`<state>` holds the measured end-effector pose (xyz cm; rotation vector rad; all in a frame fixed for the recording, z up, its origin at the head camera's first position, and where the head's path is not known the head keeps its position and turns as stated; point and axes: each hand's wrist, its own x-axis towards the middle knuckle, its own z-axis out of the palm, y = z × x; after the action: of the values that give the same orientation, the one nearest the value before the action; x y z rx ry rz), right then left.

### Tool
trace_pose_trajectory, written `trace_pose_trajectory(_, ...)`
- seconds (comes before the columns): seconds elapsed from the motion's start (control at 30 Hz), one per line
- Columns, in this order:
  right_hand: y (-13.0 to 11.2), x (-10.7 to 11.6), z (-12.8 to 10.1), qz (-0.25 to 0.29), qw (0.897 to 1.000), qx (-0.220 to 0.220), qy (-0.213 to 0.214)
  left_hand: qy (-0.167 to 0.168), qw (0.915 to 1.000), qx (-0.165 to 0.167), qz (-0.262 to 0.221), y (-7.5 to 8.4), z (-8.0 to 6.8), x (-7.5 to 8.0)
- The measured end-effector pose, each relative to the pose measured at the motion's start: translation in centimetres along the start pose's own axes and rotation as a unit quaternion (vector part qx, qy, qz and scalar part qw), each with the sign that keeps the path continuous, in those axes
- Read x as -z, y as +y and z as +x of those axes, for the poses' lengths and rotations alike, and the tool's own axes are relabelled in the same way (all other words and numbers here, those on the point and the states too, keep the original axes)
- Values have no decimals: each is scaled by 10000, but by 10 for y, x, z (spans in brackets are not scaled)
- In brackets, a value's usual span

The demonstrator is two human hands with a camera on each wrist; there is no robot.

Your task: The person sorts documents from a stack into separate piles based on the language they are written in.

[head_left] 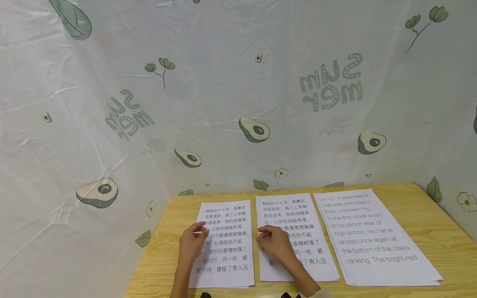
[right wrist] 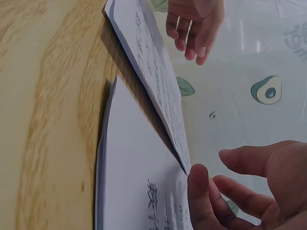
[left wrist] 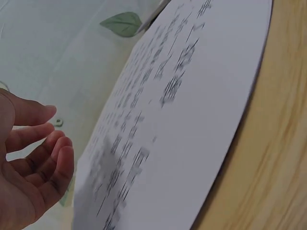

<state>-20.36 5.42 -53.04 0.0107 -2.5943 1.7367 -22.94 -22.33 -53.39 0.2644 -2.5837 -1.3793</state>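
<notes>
Hands hover over two printed pages. Left hand (head_left: pixel 191 242) is loose above the left page (head_left: pixel 223 244), holding nothing. Right hand (head_left: pixel 275 242) is loose above the middle page (head_left: pixel 294 236), holding nothing.

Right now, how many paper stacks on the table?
3. Left stack under the left hand, middle stack under the right hand, right stack untouched. Each seems to hold several sheets; exact sheet count is hidden.

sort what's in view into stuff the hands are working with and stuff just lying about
In hand:
left hand over the left Chinese sheet
right hand over the middle Chinese sheet

Lying about:
English sheets, untouched at right
wooden table
avocado-print cloth behind
</notes>
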Motion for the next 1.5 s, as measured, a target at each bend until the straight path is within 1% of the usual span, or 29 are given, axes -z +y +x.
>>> trace_pose_trajectory(0.17,4,11,0,25,9997,-225,8,-127,9996,-173,-190,9,-4,-19)
trace_pose_trajectory(0.37,10,26,-1,24,9989,-467,52,-288,9992,-175,-237,21,-9,-45)
trace_pose_trajectory(0.63,19,49,-2,-89,9981,-570,204,-571,9972,-301,-374,38,-16,-73)
trace_pose_trajectory(0.8,25,64,-5,-201,9976,-612,268,-740,9952,-295,-561,45,-19,-88)
trace_pose_trajectory(0.97,31,77,-5,-273,9970,-649,315,-907,9930,-250,-708,53,-23,-100)
trace_pose_trajectory(1.23,40,96,-6,-331,9959,-742,401,-965,9919,-245,-793,65,-28,-118)
trace_pose_trajectory(1.5,42,117,-8,-404,9947,-844,433,-1096,9897,-371,-842,76,-31,-126)
